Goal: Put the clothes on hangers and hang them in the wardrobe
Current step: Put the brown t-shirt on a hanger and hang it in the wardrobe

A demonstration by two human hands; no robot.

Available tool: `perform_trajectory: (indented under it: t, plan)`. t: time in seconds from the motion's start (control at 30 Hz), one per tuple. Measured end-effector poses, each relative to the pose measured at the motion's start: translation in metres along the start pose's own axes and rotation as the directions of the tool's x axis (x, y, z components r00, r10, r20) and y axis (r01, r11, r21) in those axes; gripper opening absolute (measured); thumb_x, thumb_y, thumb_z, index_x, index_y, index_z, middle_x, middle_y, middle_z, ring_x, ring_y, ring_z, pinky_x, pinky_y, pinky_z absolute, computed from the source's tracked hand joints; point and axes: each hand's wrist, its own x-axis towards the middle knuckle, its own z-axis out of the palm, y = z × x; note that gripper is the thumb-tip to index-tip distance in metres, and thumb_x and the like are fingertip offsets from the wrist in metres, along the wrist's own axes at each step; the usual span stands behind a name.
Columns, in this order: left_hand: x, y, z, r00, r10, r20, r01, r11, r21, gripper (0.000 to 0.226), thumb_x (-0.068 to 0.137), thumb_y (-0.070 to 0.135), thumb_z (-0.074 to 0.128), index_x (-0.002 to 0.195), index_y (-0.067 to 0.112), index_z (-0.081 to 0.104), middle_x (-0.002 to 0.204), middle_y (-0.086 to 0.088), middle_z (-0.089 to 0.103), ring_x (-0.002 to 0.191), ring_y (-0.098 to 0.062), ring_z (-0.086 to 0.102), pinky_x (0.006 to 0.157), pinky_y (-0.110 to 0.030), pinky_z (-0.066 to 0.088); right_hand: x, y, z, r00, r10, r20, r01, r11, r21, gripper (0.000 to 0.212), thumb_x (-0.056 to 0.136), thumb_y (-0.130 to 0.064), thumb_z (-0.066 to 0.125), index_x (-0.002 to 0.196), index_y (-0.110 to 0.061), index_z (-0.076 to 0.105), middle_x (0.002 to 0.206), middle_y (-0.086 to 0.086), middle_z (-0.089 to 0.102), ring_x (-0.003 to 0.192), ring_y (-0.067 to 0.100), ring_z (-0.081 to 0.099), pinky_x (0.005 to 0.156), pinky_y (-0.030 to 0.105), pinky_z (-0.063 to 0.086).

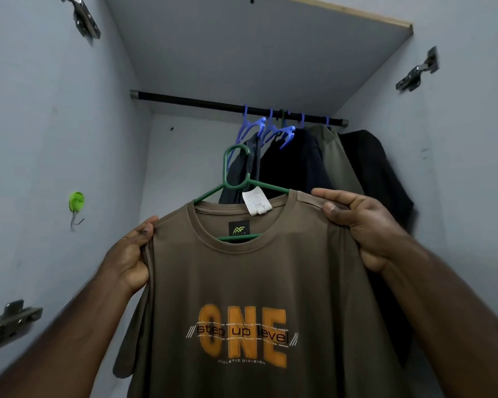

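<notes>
Both hands grip the shirt [242,282] at its shoulders, left hand [130,254], right hand [362,225], green hanger [236,179] inside, centre frame, below the rail [199,103].

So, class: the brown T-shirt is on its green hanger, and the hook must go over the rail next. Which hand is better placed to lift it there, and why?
Probably the right hand. It grips the brown T-shirt at the shoulder nearer the rail, higher than the left hand, and the green hanger hook sits just below the free stretch of rail.
</notes>
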Motion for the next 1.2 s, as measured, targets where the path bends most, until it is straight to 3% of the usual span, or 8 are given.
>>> perform_trajectory:
  t: [0.27,0.5,0.63,0.7,0.8,0.97,1.1,1.2]
  plan:
    - [0.099,0.005,-0.019,0.998,-0.005,0.056,0.006,1.000,-0.014,0.018,0.104,0.019,0.050,0.115,0.015,0.065,0.111,-0.010,0.069,0.098,-0.022,0.067,0.078,-0.037,0.054,0.066,0.022,0.045,0.995,-0.080,-0.061,0.075,0.995,-0.071,0.026,0.097,-0.002,0.055,0.117,-0.011,0.070,0.106,0.011,0.076,0.090,0.017,0.072,0.082,0.030,0.060]
    - [0.207,0.004,-0.038,0.985,-0.006,0.171,0.010,1.000,-0.027,0.031,0.103,0.021,0.052,0.132,0.011,0.059,0.123,-0.014,0.065,0.099,-0.023,0.067,0.074,-0.035,0.057,0.132,0.046,0.081,0.976,-0.180,-0.119,0.159,0.972,-0.170,0.025,0.096,-0.004,0.057,0.111,-0.016,0.073,0.102,0.007,0.077,0.081,0.011,0.072,0.070,0.023,0.060]
    - [0.260,0.000,-0.026,0.988,0.153,0.031,-0.155,0.986,0.064,0.025,0.099,0.018,0.062,0.121,0.010,0.069,0.118,-0.012,0.071,0.105,-0.024,0.069,0.086,-0.039,0.058,0.166,0.051,0.099,0.963,-0.223,-0.154,0.188,0.959,-0.210,0.025,0.097,-0.003,0.056,0.108,-0.017,0.073,0.097,0.005,0.078,0.077,0.010,0.073,0.063,0.022,0.059]
    - [0.274,-0.002,-0.014,0.924,0.379,-0.052,-0.352,0.897,0.268,0.026,0.099,0.024,0.063,0.123,0.016,0.069,0.123,-0.004,0.069,0.115,-0.020,0.064,0.101,-0.037,0.052,0.182,0.051,0.104,0.950,-0.254,-0.183,0.209,0.950,-0.233,0.024,0.097,-0.003,0.056,0.107,-0.016,0.074,0.096,0.005,0.078,0.076,0.011,0.073,0.062,0.023,0.059]
    - [0.270,-0.012,0.011,0.775,0.625,0.095,-0.578,0.640,0.506,0.039,0.104,0.033,0.051,0.139,0.017,0.057,0.139,0.001,0.059,0.128,-0.011,0.052,0.106,-0.025,0.038,0.205,0.049,0.107,0.929,-0.307,-0.207,0.251,0.933,-0.258,0.023,0.097,-0.002,0.057,0.104,-0.015,0.074,0.097,0.007,0.077,0.075,0.011,0.073,0.063,0.023,0.059]
    - [0.262,-0.047,0.039,0.616,0.620,0.486,-0.745,0.258,0.615,0.052,0.107,0.039,0.039,0.156,0.021,0.035,0.163,0.004,0.029,0.151,-0.008,0.019,0.125,-0.035,0.017,0.238,0.045,0.115,0.892,-0.395,-0.219,0.318,0.894,-0.317,0.022,0.096,-0.001,0.059,0.112,-0.011,0.072,0.097,0.006,0.074,0.075,0.009,0.072,0.068,0.024,0.061]
    - [0.273,-0.059,0.056,0.662,0.501,0.557,-0.734,0.287,0.615,0.068,0.097,0.057,0.026,0.159,0.029,0.021,0.167,0.012,0.015,0.152,-0.002,0.006,0.127,-0.043,0.010,0.266,0.037,0.128,0.879,-0.431,-0.205,0.349,0.873,-0.342,0.022,0.096,0.000,0.060,0.114,-0.007,0.071,0.099,0.007,0.074,0.090,0.015,0.072,0.084,0.032,0.061]
    - [0.281,-0.061,0.071,0.684,0.466,0.562,-0.724,0.340,0.600,0.070,0.096,0.059,0.024,0.159,0.031,0.019,0.167,0.013,0.012,0.152,0.000,0.003,0.127,-0.044,0.008,0.288,0.029,0.133,0.870,-0.459,-0.182,0.363,0.845,-0.393,0.021,0.096,0.001,0.060,0.111,-0.009,0.072,0.084,0.003,0.075,0.075,0.008,0.072,0.077,0.025,0.061]
